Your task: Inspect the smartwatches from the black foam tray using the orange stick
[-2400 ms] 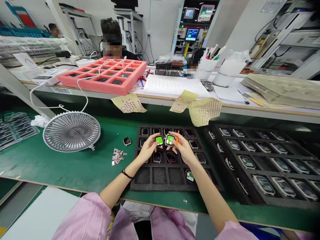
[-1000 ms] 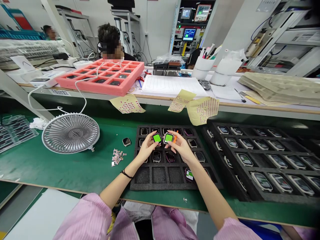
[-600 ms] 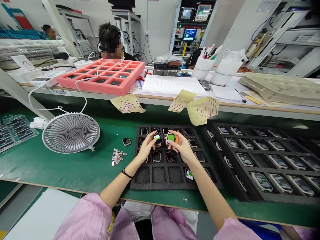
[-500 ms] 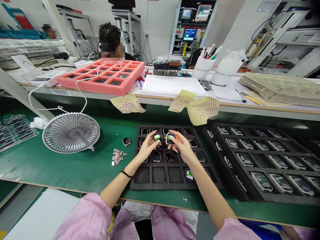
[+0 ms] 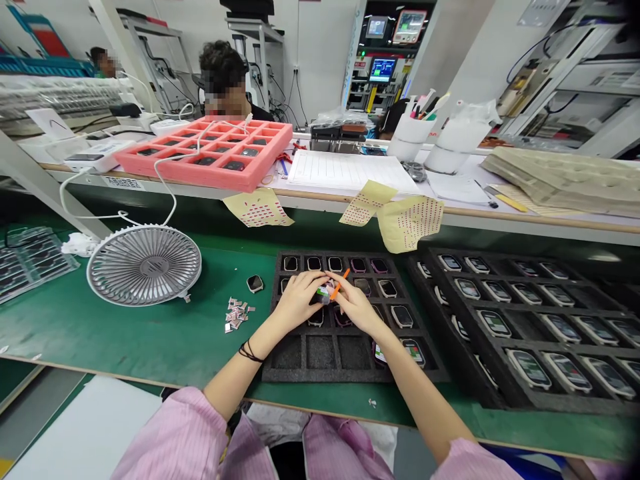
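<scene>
Right of the small loose pieces [image 5: 237, 313] on the table [image 5: 150, 340], the grip of the left hand [image 5: 299, 301] is closed on a tilted watch [image 5: 323, 292] above the black tray [image 5: 325, 376]. The hands, a moment ago holding a watch each, now meet, so the work seems gathered on one spot. The right hand [image 5: 357, 309] pinches an orange stick [image 5: 341, 284] there; the second watch cannot be made out.

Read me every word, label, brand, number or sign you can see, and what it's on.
None is readable.
Shelf-edge label: too small.
Blue monitor: blurred.
Wall notice: blurred.
Lined sheet: nothing legible.
Held watch: partly covered, screen too small.
</scene>
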`<action>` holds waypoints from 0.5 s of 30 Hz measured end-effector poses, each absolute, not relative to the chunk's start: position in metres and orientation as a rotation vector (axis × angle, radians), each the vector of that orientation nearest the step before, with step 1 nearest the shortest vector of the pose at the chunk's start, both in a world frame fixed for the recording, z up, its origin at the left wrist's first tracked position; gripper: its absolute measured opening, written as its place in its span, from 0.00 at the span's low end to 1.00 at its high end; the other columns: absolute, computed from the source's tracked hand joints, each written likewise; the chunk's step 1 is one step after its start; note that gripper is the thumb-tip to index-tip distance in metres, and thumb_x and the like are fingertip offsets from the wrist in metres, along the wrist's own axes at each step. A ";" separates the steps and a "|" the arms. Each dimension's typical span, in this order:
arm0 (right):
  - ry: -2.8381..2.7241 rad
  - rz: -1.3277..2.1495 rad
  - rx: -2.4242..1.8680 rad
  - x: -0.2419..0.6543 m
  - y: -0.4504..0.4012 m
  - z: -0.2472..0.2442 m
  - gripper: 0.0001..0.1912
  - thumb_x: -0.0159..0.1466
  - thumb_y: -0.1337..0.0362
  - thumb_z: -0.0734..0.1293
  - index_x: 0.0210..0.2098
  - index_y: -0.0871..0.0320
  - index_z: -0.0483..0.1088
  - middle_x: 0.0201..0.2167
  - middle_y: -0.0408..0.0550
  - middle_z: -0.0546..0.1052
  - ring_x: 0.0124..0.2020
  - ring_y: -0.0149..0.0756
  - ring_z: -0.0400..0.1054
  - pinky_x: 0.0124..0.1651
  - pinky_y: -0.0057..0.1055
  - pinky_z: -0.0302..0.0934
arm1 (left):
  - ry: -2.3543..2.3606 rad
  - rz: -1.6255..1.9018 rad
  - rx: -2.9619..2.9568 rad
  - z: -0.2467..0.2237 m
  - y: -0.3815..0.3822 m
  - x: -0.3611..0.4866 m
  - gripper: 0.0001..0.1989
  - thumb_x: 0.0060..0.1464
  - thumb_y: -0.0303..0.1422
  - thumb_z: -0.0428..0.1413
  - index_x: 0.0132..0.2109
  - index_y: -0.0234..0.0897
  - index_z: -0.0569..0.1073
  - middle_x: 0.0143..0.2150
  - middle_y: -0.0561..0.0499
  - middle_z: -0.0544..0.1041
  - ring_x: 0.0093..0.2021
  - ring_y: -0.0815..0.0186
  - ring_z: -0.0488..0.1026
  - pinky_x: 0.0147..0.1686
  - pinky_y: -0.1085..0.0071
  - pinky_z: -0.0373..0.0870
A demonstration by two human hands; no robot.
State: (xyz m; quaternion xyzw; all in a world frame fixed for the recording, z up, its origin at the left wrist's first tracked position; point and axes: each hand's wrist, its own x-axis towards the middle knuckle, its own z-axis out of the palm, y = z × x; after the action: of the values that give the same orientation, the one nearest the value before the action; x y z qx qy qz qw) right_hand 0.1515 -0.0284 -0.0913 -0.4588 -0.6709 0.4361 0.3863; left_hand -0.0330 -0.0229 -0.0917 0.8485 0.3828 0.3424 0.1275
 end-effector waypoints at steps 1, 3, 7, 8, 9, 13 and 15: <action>-1.717 1.124 -1.163 0.151 -0.029 -0.090 0.24 0.64 0.55 0.66 0.58 0.52 0.68 0.20 0.39 0.70 0.19 0.33 0.62 0.28 0.31 0.61 | 1.147 0.977 2.480 -0.093 -0.023 -0.033 0.24 0.51 0.22 0.58 0.55 0.38 0.70 0.56 0.40 0.73 0.56 0.50 0.68 0.51 0.53 0.65; -1.671 1.193 -1.101 0.150 -0.031 -0.085 0.24 0.63 0.55 0.67 0.58 0.51 0.68 0.27 0.43 0.75 0.26 0.36 0.68 0.34 0.33 0.65 | 1.159 0.985 2.476 -0.092 -0.023 -0.034 0.24 0.49 0.22 0.58 0.54 0.37 0.71 0.54 0.40 0.75 0.54 0.51 0.70 0.51 0.54 0.65; -1.487 1.445 -0.882 0.153 -0.032 -0.075 0.25 0.58 0.55 0.72 0.54 0.51 0.71 0.43 0.48 0.78 0.45 0.40 0.72 0.50 0.37 0.65 | 0.980 1.165 2.389 -0.084 -0.027 -0.036 0.25 0.46 0.28 0.61 0.54 0.40 0.72 0.51 0.43 0.77 0.53 0.52 0.70 0.54 0.53 0.64; -1.446 1.522 -0.838 0.154 -0.032 -0.072 0.25 0.58 0.54 0.72 0.54 0.51 0.72 0.44 0.49 0.78 0.46 0.41 0.72 0.50 0.37 0.65 | 0.930 1.218 2.356 -0.081 -0.027 -0.037 0.25 0.46 0.30 0.62 0.54 0.40 0.72 0.51 0.43 0.77 0.53 0.52 0.70 0.54 0.53 0.64; -1.407 1.594 -0.805 0.155 -0.033 -0.070 0.26 0.57 0.54 0.73 0.54 0.52 0.72 0.44 0.50 0.78 0.46 0.41 0.72 0.49 0.37 0.66 | 0.889 1.261 2.328 -0.079 -0.028 -0.037 0.24 0.47 0.31 0.62 0.54 0.40 0.72 0.51 0.43 0.76 0.53 0.53 0.70 0.54 0.53 0.65; -1.307 1.715 -0.764 0.156 -0.036 -0.067 0.27 0.54 0.56 0.75 0.52 0.53 0.73 0.43 0.51 0.79 0.44 0.41 0.73 0.43 0.35 0.68 | 0.809 1.326 2.285 -0.076 -0.030 -0.036 0.23 0.47 0.32 0.63 0.53 0.40 0.73 0.52 0.42 0.76 0.53 0.53 0.70 0.54 0.52 0.65; -1.298 1.684 -0.778 0.155 -0.037 -0.067 0.26 0.54 0.57 0.75 0.52 0.53 0.73 0.43 0.51 0.79 0.44 0.41 0.73 0.43 0.34 0.68 | 0.813 1.317 2.274 -0.078 -0.030 -0.036 0.24 0.47 0.32 0.63 0.53 0.40 0.74 0.51 0.42 0.76 0.53 0.53 0.69 0.55 0.51 0.64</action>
State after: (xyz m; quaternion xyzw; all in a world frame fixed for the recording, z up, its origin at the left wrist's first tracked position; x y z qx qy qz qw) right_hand 0.1550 -0.0365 -0.0670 -0.3109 -0.5188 0.6735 0.4249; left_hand -0.0363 -0.0301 -0.0775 0.8110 0.2900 0.4696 0.1943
